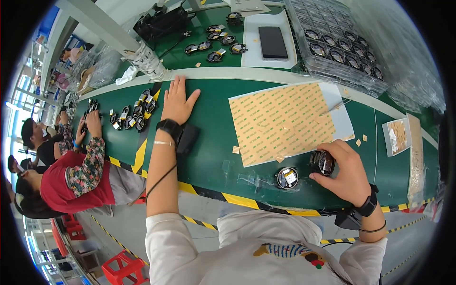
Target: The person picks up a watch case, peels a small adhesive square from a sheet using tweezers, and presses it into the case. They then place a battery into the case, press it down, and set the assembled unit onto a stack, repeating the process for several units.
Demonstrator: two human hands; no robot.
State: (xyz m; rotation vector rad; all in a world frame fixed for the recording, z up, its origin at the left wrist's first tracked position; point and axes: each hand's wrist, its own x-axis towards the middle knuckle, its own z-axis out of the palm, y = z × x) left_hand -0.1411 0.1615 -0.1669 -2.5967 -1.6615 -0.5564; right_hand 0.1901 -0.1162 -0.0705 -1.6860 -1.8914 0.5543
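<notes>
My left hand (178, 102) lies flat on the green bench with its fingers stretched and thumb apart, holding nothing. My right hand (349, 167) curls its thumb and fingers round dark, round electronic housings (323, 163), which look stacked at the bench's near side. Just left of them, a single round black housing (287, 178) lies face up, a silvery rectangular part showing inside. Beyond it is a yellow patterned sheet of adhesive pieces (280, 121) on white backing. A few small tan squares (236, 150) lie loose around the sheet.
Left of my left hand sits a cluster of round housings (128, 122). Across the ledge are more housings (215, 55), a phone (273, 42) and plastic trays of parts (342, 50). A small white box (397, 137) stands at right. Another person (78, 185) works at far left.
</notes>
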